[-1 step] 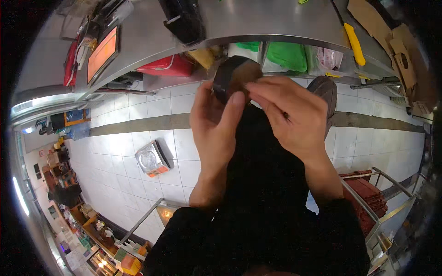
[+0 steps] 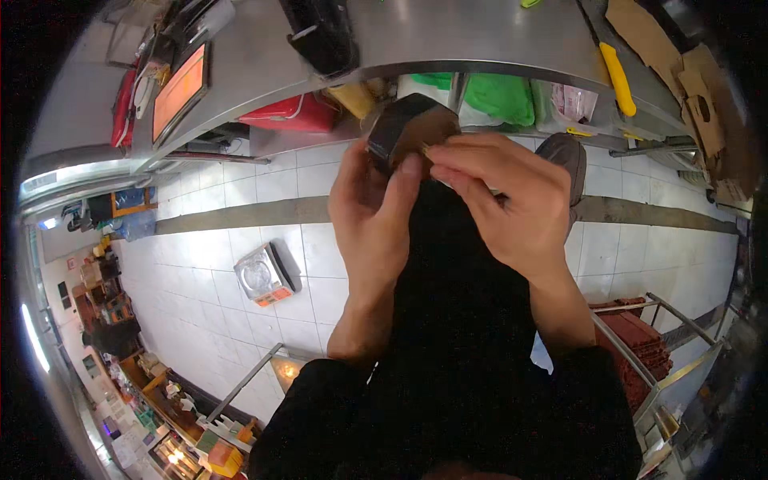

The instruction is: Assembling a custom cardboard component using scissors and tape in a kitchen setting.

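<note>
My left hand [image 2: 372,208] grips a dark thing [image 2: 420,132], black along one side and brown on the face turned to me. It looks squat and block-like, but its kind is not clear. The left thumb rests against its lower edge. From the right, my right hand [image 2: 512,192] reaches in with thumb and forefinger pinched together against the brown face. Something small and yellowish [image 2: 426,149] shows at those fingertips, too tiny to name. Both hands are held in front of my black-clothed body, just below the front edge of a steel counter [image 2: 480,40].
On the counter are a black holder [image 2: 320,36], a tablet with an orange screen [image 2: 178,92], a yellow-handled knife [image 2: 618,80] and torn cardboard [image 2: 704,104]. Green bags [image 2: 500,98] and a red container [image 2: 292,114] sit beneath. A scale-like device [image 2: 264,274] lies on the tiled floor.
The dark thing has turned slightly, and more of its brown face shows. My right fingertips have shifted a little on it, and the yellowish bit is now visible.
</note>
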### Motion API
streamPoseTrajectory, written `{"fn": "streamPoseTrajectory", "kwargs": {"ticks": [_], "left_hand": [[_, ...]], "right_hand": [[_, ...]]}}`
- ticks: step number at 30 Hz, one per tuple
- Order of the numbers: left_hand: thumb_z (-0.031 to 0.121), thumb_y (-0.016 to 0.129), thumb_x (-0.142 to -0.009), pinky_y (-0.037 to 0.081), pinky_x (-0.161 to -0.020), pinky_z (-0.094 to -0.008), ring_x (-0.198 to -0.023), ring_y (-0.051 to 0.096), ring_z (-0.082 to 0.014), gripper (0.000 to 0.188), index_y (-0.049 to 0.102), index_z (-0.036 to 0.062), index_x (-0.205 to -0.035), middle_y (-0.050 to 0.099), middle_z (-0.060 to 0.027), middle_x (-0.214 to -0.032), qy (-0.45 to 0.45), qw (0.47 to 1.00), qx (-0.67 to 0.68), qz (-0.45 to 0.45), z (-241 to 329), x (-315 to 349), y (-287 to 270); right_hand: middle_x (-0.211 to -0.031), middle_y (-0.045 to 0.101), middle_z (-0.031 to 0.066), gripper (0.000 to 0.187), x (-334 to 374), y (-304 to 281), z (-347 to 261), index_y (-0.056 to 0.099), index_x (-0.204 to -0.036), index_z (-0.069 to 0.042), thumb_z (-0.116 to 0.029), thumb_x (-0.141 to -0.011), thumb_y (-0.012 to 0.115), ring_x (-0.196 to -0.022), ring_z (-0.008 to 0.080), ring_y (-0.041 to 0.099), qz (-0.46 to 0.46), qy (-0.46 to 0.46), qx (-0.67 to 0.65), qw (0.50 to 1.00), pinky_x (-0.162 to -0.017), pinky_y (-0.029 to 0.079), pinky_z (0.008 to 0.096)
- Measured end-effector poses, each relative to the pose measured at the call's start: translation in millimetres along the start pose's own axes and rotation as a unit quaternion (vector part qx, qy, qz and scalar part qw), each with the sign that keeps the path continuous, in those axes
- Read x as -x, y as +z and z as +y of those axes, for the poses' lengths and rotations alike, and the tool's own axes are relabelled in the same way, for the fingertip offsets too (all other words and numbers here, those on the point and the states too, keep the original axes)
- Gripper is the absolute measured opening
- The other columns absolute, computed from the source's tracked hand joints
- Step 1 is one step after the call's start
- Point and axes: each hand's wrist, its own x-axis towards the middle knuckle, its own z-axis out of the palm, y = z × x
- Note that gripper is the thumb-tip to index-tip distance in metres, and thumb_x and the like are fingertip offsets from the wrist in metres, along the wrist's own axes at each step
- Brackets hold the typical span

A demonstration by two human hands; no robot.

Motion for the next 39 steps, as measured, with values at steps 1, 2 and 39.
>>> {"fn": "streamPoseTrajectory", "kwargs": {"ticks": [1, 2, 39], "left_hand": [[0.003, 0.060, -0.093, 0.046, -0.085, -0.0227, -0.094, 0.057, -0.0090, 0.025, 0.055, -0.0032, -0.118, 0.063, -0.0038, -0.104, 0.002, 1.000, 0.000, 0.003, 2.0, -1.1, 1.3], [0.002, 0.060, -0.094, 0.046, -0.084, -0.0232, -0.094, 0.058, -0.0094, 0.024, 0.056, -0.0036, -0.116, 0.063, -0.0040, -0.103, 0.006, 1.000, -0.009, 0.001, 4.1, -1.9, 2.2], [0.013, 0.060, -0.096, 0.048, -0.079, -0.0252, -0.090, 0.062, -0.0135, 0.027, 0.060, -0.0039, -0.118, 0.067, -0.0095, -0.105, 0.011, 1.000, -0.017, -0.007, -0.8, 9.5, 6.5]], "right_hand": [[-0.089, 0.070, 0.0135, 0.020, -0.6, -0.6, 0.6, 0.070, -0.098, -0.002, -0.001, -0.078, 0.073, -0.080, 0.0236, 0.071, -0.002, -0.002, -0.003, 1.000, -0.065, 0.054, 0.0284], [-0.091, 0.071, 0.0134, 0.021, -0.8, -2.1, 1.8, 0.071, -0.099, -0.001, -0.003, -0.079, 0.074, -0.080, 0.0215, 0.071, -0.015, 0.033, -0.053, 0.998, -0.067, 0.054, 0.0275], [-0.062, 0.060, 0.0035, 0.019, -19.7, -27.2, -35.3, 0.064, -0.086, 0.002, -0.013, -0.095, 0.055, -0.049, 0.0081, 0.058, -0.196, 0.391, -0.238, 0.867, -0.043, 0.045, 0.0218]]}}
